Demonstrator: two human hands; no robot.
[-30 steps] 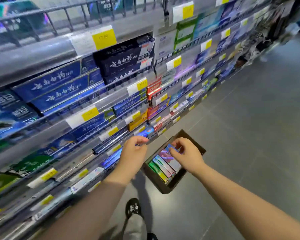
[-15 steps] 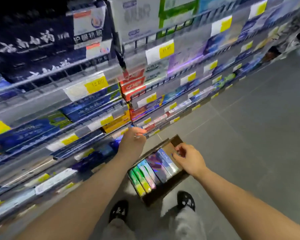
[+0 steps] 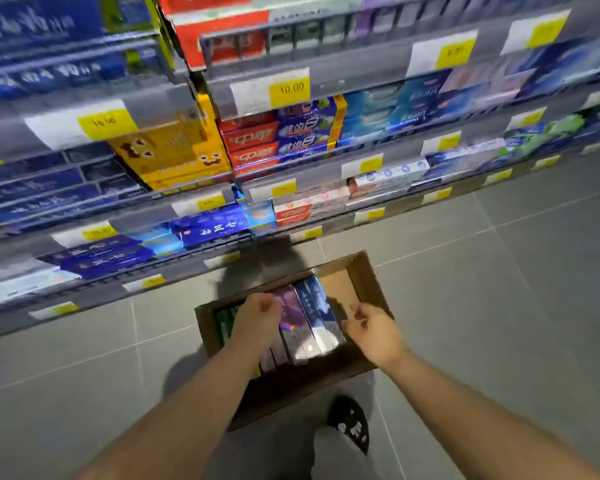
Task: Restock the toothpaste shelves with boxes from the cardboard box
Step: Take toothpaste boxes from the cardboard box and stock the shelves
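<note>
At the foot of the toothpaste shelves (image 3: pixel 354 69), we look down on a cardboard box (image 3: pixel 291 389) that sits on the grey tiled floor (image 3: pixel 499 306), its long side running roughly along the shelf front. Inside it a row of toothpaste boxes lies flat, side by side. Each one's long axis runs across the carton, one end towards the shelves and the other towards us. From left to right we make out green boxes (image 3: pixel 224 323), purple boxes (image 3: pixel 288 313) and blue-and-silver boxes (image 3: pixel 317 317). The right end of the carton shows bare cardboard.

Our left hand (image 3: pixel 257 317) is over the middle of the row, back of the hand up and fingers curled down among the boxes. Blur and the hand itself hide the fingertips, so we cannot tell whether they have hold of anything. Our right hand (image 3: pixel 371 330) hovers over the right end of the carton, just beside the blue-and-silver boxes, its fingers (image 3: pixel 357 310) loosely bent and parted, with nothing in them.

The shelves above hold blue, yellow and red packs behind rails carrying yellow price tags (image 3: pixel 291 88). A black shoe (image 3: pixel 350 424) stands near the carton's near wall.
</note>
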